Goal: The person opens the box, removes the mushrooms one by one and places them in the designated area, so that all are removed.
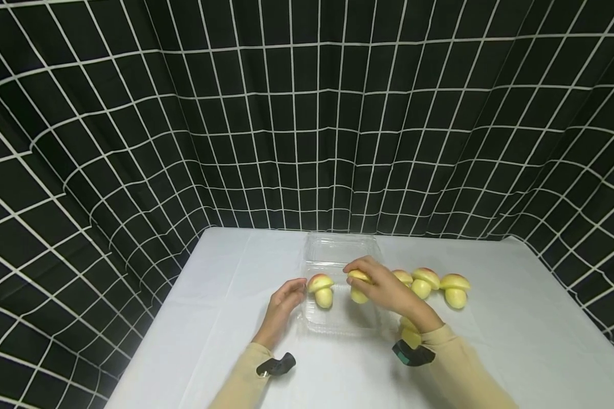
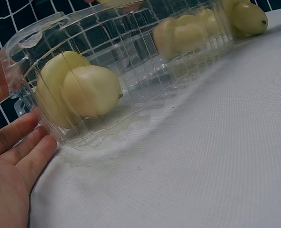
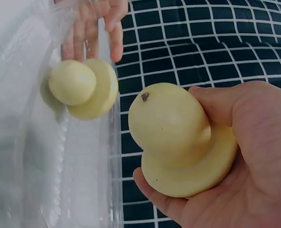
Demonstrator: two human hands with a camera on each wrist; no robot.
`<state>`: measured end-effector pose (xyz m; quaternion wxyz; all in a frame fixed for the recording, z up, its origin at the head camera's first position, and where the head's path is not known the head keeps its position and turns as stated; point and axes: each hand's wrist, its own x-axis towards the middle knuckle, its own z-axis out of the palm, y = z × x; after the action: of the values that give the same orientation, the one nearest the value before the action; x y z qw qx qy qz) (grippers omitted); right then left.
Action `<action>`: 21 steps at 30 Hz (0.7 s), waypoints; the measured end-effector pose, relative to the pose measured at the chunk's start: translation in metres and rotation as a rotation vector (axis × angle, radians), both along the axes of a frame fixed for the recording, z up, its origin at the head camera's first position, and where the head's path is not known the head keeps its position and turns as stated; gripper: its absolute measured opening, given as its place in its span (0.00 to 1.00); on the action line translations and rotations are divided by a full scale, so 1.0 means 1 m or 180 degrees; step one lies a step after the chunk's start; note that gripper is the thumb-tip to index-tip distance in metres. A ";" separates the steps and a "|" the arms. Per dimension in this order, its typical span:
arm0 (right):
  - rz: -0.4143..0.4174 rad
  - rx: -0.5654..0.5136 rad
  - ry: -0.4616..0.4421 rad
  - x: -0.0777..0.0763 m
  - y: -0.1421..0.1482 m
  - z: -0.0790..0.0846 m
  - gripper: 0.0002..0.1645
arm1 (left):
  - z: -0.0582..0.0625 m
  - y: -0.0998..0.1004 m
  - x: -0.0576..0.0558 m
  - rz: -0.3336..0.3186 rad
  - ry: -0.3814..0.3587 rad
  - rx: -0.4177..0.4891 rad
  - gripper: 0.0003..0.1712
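A clear plastic clamshell box [image 1: 340, 325] lies with its lid [image 1: 340, 248] folded back, away from me. Inside, at the left end, sits one yellow mushroom-shaped piece [image 1: 323, 292] with a reddish cap. My left hand [image 1: 281, 307] rests at the box's left wall, its fingers [image 2: 33, 152] fairly straight against the plastic. My right hand [image 1: 389, 289] grips another mushroom-shaped piece [image 3: 173, 133] by its cap, over the right half of the box. Its rounded stem, with a dark spot at the end, faces the right wrist camera.
Right of the box, more mushroom-shaped pieces lie on the white table [image 1: 225, 301], among them one at the far right [image 1: 455, 289] and one partly under my right wrist [image 1: 410, 335]. A black curtain [image 1: 317, 142] with white grid lines surrounds the table's back and sides.
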<state>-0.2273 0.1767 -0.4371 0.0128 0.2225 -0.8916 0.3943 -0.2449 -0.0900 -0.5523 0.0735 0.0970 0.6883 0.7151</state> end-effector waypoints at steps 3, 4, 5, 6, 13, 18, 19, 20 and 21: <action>-0.0034 0.0044 0.0009 0.000 0.005 0.004 0.11 | -0.001 0.001 0.000 0.0011 0.0016 0.0010 0.25; -0.0055 0.0061 0.0015 0.000 0.006 0.005 0.11 | -0.001 0.001 0.000 0.0018 0.0011 0.0015 0.25; -0.0080 0.0080 0.0036 0.001 0.008 0.006 0.11 | -0.001 0.001 0.000 0.0017 0.0013 0.0019 0.24; -0.0116 0.0084 0.0059 0.001 0.010 0.006 0.11 | -0.002 0.001 0.000 0.0012 0.0034 0.0007 0.24; -0.0529 -0.0076 0.0295 -0.001 0.018 0.007 0.10 | -0.001 0.001 0.000 0.0012 0.0043 -0.0009 0.25; -0.0756 -0.0088 0.0402 -0.001 0.024 0.010 0.09 | 0.001 0.002 0.000 0.0025 0.0037 0.0011 0.25; -0.0766 -0.0079 0.0392 -0.001 0.025 0.011 0.09 | 0.001 0.001 0.000 0.0021 0.0041 0.0003 0.25; -0.0769 -0.0067 0.0372 0.000 0.027 0.012 0.08 | 0.001 0.001 0.000 0.0016 0.0044 -0.0006 0.25; -0.0757 -0.0060 0.0349 0.001 0.028 0.013 0.09 | 0.001 0.001 0.000 0.0023 0.0027 -0.0006 0.25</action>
<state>-0.2268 0.2051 -0.4242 0.1102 0.1363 -0.9059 0.3856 -0.2447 -0.0887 -0.5513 0.0682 0.0975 0.6897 0.7143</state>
